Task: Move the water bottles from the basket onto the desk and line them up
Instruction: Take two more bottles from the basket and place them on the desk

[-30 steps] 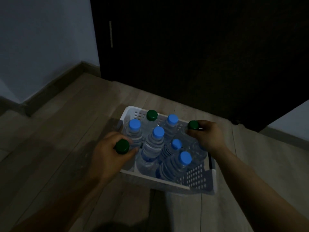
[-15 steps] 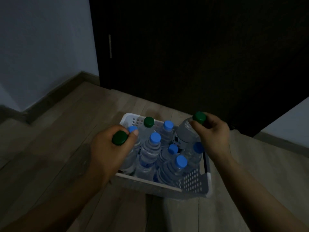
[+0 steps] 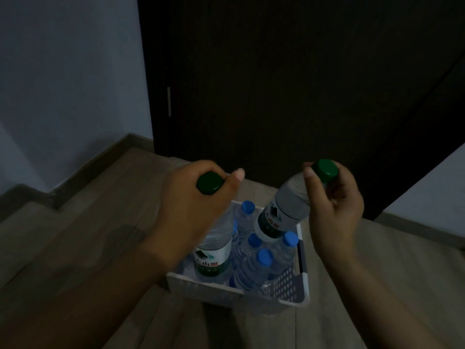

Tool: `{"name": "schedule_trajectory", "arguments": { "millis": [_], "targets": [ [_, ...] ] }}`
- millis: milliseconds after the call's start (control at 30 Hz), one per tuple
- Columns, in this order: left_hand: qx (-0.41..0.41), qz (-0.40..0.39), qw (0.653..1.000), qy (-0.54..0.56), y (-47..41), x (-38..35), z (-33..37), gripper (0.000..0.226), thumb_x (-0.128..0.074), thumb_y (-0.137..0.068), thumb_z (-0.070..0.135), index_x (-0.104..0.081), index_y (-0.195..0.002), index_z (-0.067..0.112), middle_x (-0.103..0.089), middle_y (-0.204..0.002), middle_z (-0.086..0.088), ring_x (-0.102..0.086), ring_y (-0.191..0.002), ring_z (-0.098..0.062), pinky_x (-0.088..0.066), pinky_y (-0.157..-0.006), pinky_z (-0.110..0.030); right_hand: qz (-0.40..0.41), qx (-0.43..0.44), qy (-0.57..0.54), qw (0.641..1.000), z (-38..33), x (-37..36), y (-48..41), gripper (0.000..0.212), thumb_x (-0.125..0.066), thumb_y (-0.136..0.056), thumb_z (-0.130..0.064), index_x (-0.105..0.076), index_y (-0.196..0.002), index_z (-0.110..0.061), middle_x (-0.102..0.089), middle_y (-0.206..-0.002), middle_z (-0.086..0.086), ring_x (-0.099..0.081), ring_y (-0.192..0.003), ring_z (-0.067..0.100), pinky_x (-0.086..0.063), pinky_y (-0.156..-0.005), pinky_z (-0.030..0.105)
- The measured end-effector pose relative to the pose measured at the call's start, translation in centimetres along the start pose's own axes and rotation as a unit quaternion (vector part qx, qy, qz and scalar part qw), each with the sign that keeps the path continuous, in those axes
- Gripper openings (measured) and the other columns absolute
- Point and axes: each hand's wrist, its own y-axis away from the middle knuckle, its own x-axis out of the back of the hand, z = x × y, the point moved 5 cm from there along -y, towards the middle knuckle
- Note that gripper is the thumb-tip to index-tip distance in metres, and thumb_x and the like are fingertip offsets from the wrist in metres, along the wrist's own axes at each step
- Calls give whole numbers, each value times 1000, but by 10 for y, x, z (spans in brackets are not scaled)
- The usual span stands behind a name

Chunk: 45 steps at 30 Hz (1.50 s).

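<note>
A white perforated basket [image 3: 284,285] sits on the wooden floor with several blue-capped water bottles [image 3: 251,270] standing in it. My left hand [image 3: 186,212] grips the neck of a green-capped bottle [image 3: 214,255], lifted above the basket's left side. My right hand [image 3: 334,210] holds a second green-capped bottle [image 3: 284,212] by its neck, tilted and raised over the basket's right side. Each lifted bottle has a green and white label. No desk is in view.
The light wooden floor [image 3: 88,235] surrounds the basket. A dark door or cabinet front [image 3: 289,96] with a slim handle [image 3: 168,101] rises right behind it. Pale walls with dark skirting [image 3: 83,167] stand at the left and far right.
Both hands have risen out of the basket, each lifting a green-capped bottle that stood among the others a second ago. The view has dropped closer to the basket.
</note>
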Motion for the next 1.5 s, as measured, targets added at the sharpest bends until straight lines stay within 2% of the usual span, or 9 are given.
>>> {"name": "schedule_trajectory", "arguments": {
  "millis": [200, 367, 533, 800, 1033, 1233, 1300, 1367, 1500],
  "targets": [
    [-16, -2, 1000, 1, -18, -2, 24, 45, -61, -76, 48, -61, -63, 4, -63, -60, -14, -61, -58, -24, -48, -55, -31, -1, 11, -10, 1000, -31, -2, -11, 4, -55, -92, -31, -56, -94, -27, -61, -87, -5, -61, -80, 9, -51, -66, 20],
    [-22, 12, 1000, 12, -41, 2, 38, 40, -60, -77, 48, -63, -62, 12, -72, -67, 4, -67, -62, -6, -52, -57, -16, 6, 15, -44, 999, -54, -5, -33, 12, -53, -92, -28, -58, -91, -18, -61, -83, 4, -60, -77, 19, -50, -65, 24],
    [8, 7, 1000, -7, -69, 3, 49, 31, -64, -82, 33, -66, -65, 7, -72, -66, 3, -67, -62, -3, -47, -56, -7, -6, 10, -47, 999, -71, -14, -68, 18, -53, -91, -27, -58, -90, -10, -61, -83, 9, -60, -78, 23, -50, -67, 32],
    [66, 12, 997, -41, -135, 23, 120, 32, -64, -86, 26, -61, -66, 1, -63, -61, -18, -61, -59, -22, -48, -53, -25, -16, -72, -36, 997, -120, -18, -143, 14, -54, -90, -29, -58, -93, -16, -60, -85, 4, -59, -79, 17, -50, -67, 25],
    [66, 25, 996, -46, -196, 64, 251, 35, -65, -84, 35, -61, -61, 8, -64, -56, -4, -63, -53, -15, -52, -52, -31, -32, -93, -33, 995, -241, 6, -239, 6, -57, -89, -31, -58, -92, -26, -61, -83, -4, -61, -75, 9, -49, -65, 15],
    [36, 23, 998, -46, -254, 110, 415, 37, -62, -85, 43, -61, -60, 15, -65, -60, 6, -63, -53, -8, -51, -50, -26, -46, -57, -40, 997, -394, 29, -348, 6, -57, -91, -28, -55, -94, -33, -61, -86, -16, -62, -79, 1, -49, -65, 9],
    [29, 15, 999, -35, -273, 127, 475, 35, -61, -84, 44, -59, -60, 18, -65, -57, 2, -63, -52, -11, -52, -50, -33, -37, -46, -47, 997, -449, 36, -382, 6, -57, -90, -29, -55, -94, -34, -61, -87, -17, -62, -80, 2, -49, -66, 10],
    [12, 9, 999, -31, -292, 144, 531, 37, -60, -83, 45, -58, -60, 17, -62, -55, -4, -62, -51, -16, -50, -50, -41, -37, -25, -46, 998, -505, 42, -411, 5, -57, -90, -29, -55, -94, -32, -61, -87, -14, -62, -79, 3, -50, -66, 11],
    [-42, 32, 998, -44, -312, 181, 630, 36, -64, -83, 40, -63, -61, 10, -63, -53, -2, -61, -51, -15, -48, -50, -38, -34, 12, -58, 998, -601, 57, -446, 6, -57, -91, -25, -59, -94, -19, -61, -86, -6, -62, -76, 5, -48, -64, 10]
  ]
}}
